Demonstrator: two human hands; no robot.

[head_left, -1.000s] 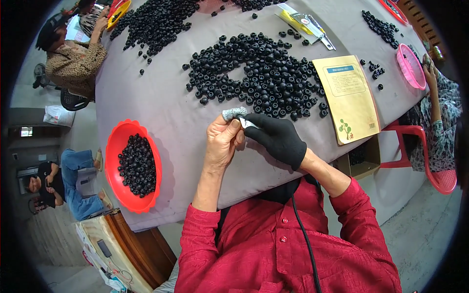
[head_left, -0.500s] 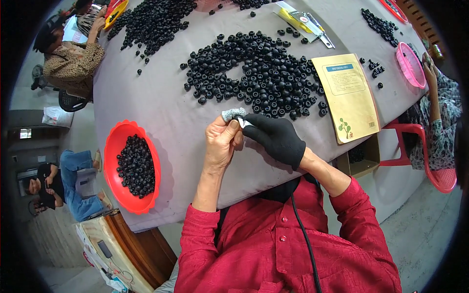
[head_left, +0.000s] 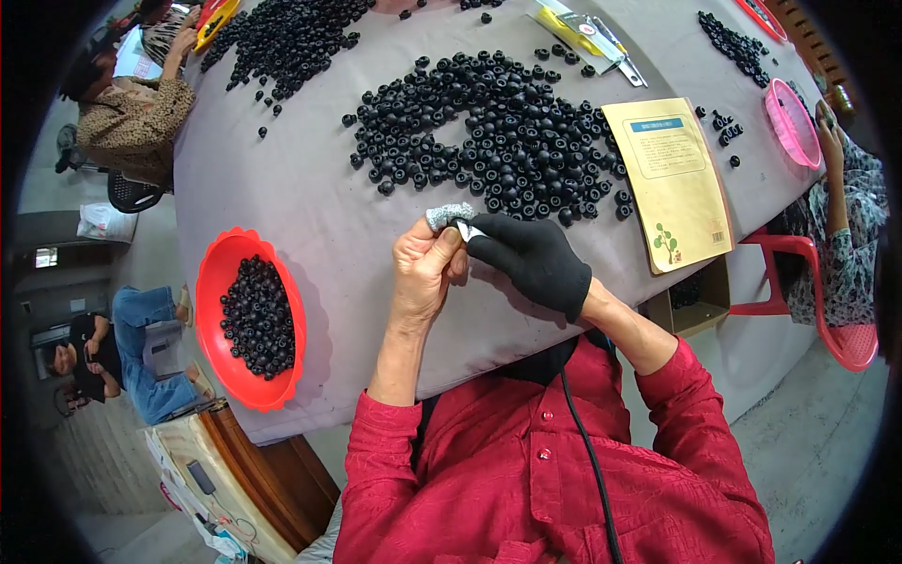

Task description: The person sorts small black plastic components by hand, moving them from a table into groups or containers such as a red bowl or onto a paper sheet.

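My left hand (head_left: 420, 273) is bare except for a grey speckled finger sleeve (head_left: 448, 217) on the index finger. Thumb and index finger pinch a small black piece (head_left: 458, 224), mostly hidden. Touching it from the right is my right hand (head_left: 533, 264) in a black glove, fingers closed on a small white, pointed piece (head_left: 469, 231) whose kind I cannot make out. Just beyond both hands spreads a heap of small round black parts (head_left: 512, 132) with ring-shaped openings. To the left, a red scalloped bowl (head_left: 212, 310) holds many similar black parts.
A yellow paper booklet or envelope (head_left: 672, 188) lies right of the heap, below a packet with a metal tool (head_left: 592, 38). Another black heap (head_left: 282, 42) lies at the far left. Co-workers sit at both sides, with a pink basket (head_left: 791, 127) at the right one's hands.
The view has shifted slightly, so the table things sit a little further left or higher. My hands keep the same pinch, with only a tiny turn of the right hand.
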